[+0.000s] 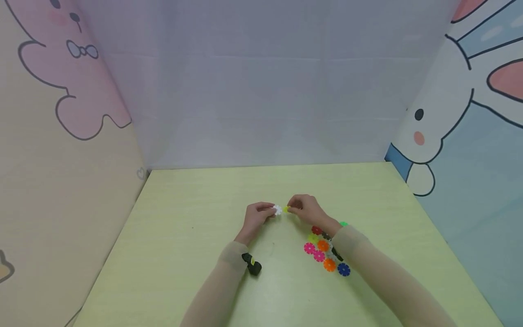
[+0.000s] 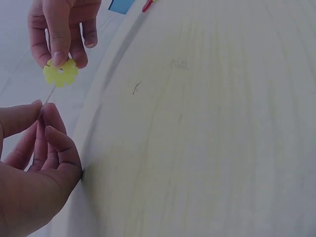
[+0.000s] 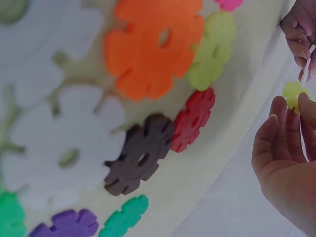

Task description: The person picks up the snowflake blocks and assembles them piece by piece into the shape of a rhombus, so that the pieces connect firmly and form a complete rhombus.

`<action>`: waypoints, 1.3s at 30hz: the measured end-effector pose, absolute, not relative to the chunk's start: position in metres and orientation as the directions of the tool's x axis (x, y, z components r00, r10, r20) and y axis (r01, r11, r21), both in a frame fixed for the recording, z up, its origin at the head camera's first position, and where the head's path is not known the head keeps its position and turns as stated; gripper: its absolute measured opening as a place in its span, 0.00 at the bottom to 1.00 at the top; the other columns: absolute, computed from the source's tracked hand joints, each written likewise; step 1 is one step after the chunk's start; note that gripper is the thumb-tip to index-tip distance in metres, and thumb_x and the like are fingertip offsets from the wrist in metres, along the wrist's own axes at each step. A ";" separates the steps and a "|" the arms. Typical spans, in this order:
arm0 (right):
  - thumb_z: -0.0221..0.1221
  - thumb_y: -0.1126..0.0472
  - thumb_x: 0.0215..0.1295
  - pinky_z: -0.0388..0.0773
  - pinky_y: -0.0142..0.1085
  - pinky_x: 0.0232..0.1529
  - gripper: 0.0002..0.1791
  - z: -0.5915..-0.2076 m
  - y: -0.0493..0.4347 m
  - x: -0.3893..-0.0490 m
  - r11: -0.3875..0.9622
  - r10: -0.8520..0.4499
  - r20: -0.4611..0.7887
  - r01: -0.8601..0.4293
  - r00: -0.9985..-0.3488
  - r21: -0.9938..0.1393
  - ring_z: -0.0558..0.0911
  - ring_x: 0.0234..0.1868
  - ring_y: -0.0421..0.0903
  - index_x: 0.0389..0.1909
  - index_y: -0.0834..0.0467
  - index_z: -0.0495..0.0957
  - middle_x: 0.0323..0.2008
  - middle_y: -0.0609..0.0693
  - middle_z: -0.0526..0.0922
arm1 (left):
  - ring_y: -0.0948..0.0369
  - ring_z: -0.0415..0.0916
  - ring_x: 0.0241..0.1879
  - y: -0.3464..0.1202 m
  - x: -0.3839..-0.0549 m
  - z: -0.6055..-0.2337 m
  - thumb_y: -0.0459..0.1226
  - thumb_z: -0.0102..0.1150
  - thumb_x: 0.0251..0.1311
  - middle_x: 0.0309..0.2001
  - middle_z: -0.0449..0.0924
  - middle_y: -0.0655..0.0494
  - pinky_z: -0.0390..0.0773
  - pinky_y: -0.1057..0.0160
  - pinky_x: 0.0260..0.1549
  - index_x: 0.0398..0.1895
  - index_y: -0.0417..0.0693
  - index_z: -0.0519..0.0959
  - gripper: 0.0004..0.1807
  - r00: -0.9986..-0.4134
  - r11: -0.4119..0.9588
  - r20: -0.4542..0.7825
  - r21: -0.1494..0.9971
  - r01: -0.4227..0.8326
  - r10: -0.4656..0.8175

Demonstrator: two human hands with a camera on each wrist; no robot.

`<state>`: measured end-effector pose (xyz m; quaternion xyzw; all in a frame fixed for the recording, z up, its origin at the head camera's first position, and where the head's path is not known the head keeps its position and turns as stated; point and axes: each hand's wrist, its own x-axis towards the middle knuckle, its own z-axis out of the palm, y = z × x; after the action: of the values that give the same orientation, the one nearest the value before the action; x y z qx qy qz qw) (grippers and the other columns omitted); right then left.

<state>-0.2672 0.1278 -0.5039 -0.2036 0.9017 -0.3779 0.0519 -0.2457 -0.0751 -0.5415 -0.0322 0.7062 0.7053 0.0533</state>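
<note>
Head view: over a pale yellow-green, wood-grained tabletop [image 1: 184, 204], nearer its far edge than the loose pieces lie, the left hand [image 1: 256, 217] pinches a white, notched, flower-shaped plastic disc [image 1: 278, 210] between thumb and forefinger, its other fingers loosely bent. Facing it, the right hand [image 1: 309, 211] pinches a yellow, notched, flower-shaped plastic disc [image 1: 286, 209] by the rim. Each grip covers only one side, probably so that the opposite notches stay free. The left wrist view shows the white disc edge-on and the yellow one's face, so they stand roughly crosswise, perhaps to line notch up with notch. Their rims are very close; whether they touch, I cannot tell.

Right of the tabletop's middle, a loose cluster of coloured plastic discs [image 1: 323, 245] lies partly behind the right sleeve [image 1: 392, 272], likely kept there within the right hand's reach while leaving the space between the arms free.
</note>
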 end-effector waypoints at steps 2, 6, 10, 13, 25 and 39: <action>0.65 0.62 0.61 0.77 0.39 0.40 0.02 -0.504 0.127 -0.267 0.633 -0.407 0.063 -0.331 -0.911 -0.700 0.78 0.34 0.43 0.34 0.54 0.82 0.32 0.44 0.82 | 0.52 0.82 0.33 -0.076 -0.245 -0.540 0.33 0.68 0.55 0.31 0.84 0.49 0.75 0.66 0.27 0.42 0.34 0.83 0.13 -0.991 0.000 -0.126 0.992 -0.126 0.040; 0.65 0.62 0.61 0.76 0.39 0.41 0.02 -0.505 0.126 -0.268 0.641 -0.402 0.058 -0.326 -0.914 -0.695 0.78 0.35 0.43 0.34 0.54 0.82 0.32 0.43 0.82 | 0.43 0.80 0.37 -0.078 -0.246 -0.538 0.32 0.66 0.56 0.33 0.84 0.44 0.76 0.61 0.29 0.43 0.31 0.81 0.14 -0.988 -0.013 -0.136 0.990 -0.137 0.076; 0.65 0.62 0.61 0.76 0.39 0.42 0.02 -0.505 0.125 -0.268 0.640 -0.405 0.058 -0.328 -0.912 -0.694 0.78 0.35 0.43 0.35 0.54 0.82 0.32 0.43 0.82 | 0.41 0.80 0.37 -0.079 -0.247 -0.537 0.30 0.66 0.56 0.33 0.83 0.41 0.76 0.60 0.29 0.42 0.29 0.81 0.13 -0.985 -0.011 -0.145 0.989 -0.146 0.094; 0.65 0.62 0.61 0.76 0.39 0.42 0.02 -0.506 0.124 -0.269 0.641 -0.406 0.055 -0.327 -0.912 -0.695 0.78 0.35 0.43 0.34 0.54 0.82 0.32 0.43 0.82 | 0.49 0.82 0.31 -0.078 -0.247 -0.539 0.30 0.67 0.55 0.31 0.84 0.44 0.75 0.64 0.26 0.39 0.31 0.82 0.11 -0.986 -0.017 -0.152 0.988 -0.153 0.070; 0.65 0.62 0.60 0.77 0.37 0.41 0.02 -0.500 0.120 -0.266 0.645 -0.413 0.073 -0.348 -0.908 -0.681 0.79 0.35 0.42 0.34 0.54 0.85 0.32 0.43 0.83 | 0.62 0.80 0.24 -0.074 -0.246 -0.544 0.31 0.68 0.54 0.30 0.84 0.46 0.75 0.69 0.24 0.37 0.32 0.83 0.10 -0.987 -0.085 -0.161 0.983 -0.162 0.022; 0.65 0.64 0.60 0.78 0.35 0.37 0.03 -0.502 0.119 -0.267 0.593 -0.479 0.153 -0.447 -0.865 -0.670 0.80 0.32 0.40 0.34 0.57 0.85 0.32 0.45 0.84 | 0.61 0.79 0.21 -0.074 -0.244 -0.546 0.30 0.68 0.53 0.24 0.82 0.47 0.73 0.68 0.22 0.33 0.31 0.83 0.08 -0.985 -0.112 -0.173 0.979 -0.173 0.009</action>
<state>-0.2672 0.1189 -0.5020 -0.2594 0.8921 -0.3692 0.0218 -0.2440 -0.0744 -0.5457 -0.0617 0.6635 0.7431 0.0611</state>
